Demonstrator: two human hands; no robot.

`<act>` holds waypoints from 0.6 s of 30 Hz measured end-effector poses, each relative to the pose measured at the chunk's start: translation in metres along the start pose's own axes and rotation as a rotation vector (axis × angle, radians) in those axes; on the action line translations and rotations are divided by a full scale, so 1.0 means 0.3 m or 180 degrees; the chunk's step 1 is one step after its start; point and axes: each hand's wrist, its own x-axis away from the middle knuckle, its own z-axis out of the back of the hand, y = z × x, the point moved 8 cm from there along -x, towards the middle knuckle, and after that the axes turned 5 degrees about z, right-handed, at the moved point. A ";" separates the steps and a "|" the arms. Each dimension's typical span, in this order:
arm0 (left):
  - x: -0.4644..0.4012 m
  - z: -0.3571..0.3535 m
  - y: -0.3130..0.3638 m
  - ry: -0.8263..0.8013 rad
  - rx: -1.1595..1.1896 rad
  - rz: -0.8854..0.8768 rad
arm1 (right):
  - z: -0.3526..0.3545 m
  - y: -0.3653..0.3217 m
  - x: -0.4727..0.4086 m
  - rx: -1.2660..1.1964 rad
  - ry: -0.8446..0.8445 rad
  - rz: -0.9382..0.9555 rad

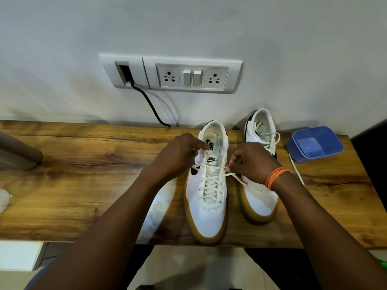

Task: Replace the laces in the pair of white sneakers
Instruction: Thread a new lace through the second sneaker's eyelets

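Head view, near sneaker: the near sneaker (206, 197) sits toe toward the person on the wooden table (83, 185), heel toward the wall, likely so the eyelets face up within easy reach.
Head view, lace: a cream flat lace (210, 186) crisscrosses the eyelets almost to the top; I judge the threading on this shoe close to done.
Head view, left hand: the left hand (178, 155) curls at the collar on the left side, fingertips pinching the lace end or the top eyelet edge; which one I cannot tell.
Head view, right hand: the right hand (250, 162) pinches the other lace end just right of the top eyelets, drawing it sideways, probably to take up slack.
Head view, far sneaker: the second sneaker (258, 181) stands just right of the first, partly hidden by the right wrist, with a loose lace lying in its opening.
Head view, spare lace: a white loose lace (296, 170) trails over the table beside the blue tub (315, 144).
Head view, materials: smooth white leather-like uppers, rubbery gum-brown soles, glossy grained table, soft-cornered plastic tub, orange threads (276, 176) round the right wrist.
Head view, wall: a switch panel (191, 75) with a black cable (150, 103) dropping behind the table.
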 end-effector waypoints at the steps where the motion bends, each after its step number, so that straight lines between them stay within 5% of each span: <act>1: 0.002 0.014 -0.005 0.0112 0.0054 0.0134 | 0.014 0.016 0.000 0.0009 0.0019 -0.0040; 4: 0.013 0.032 -0.065 0.0001 0.0376 0.0949 | 0.059 0.051 0.007 -0.0022 0.0130 -0.0117; 8: 0.088 -0.041 -0.129 -0.1226 0.0920 0.2024 | 0.039 0.029 0.016 -0.0352 -0.0018 -0.0123; 12: 0.076 -0.073 -0.117 -0.1447 0.1300 0.1905 | -0.007 -0.006 0.008 -0.0462 -0.0181 -0.0048; 18: 0.059 -0.070 -0.121 -0.1048 0.1648 0.1869 | -0.018 -0.011 0.010 -0.0421 -0.0189 -0.0003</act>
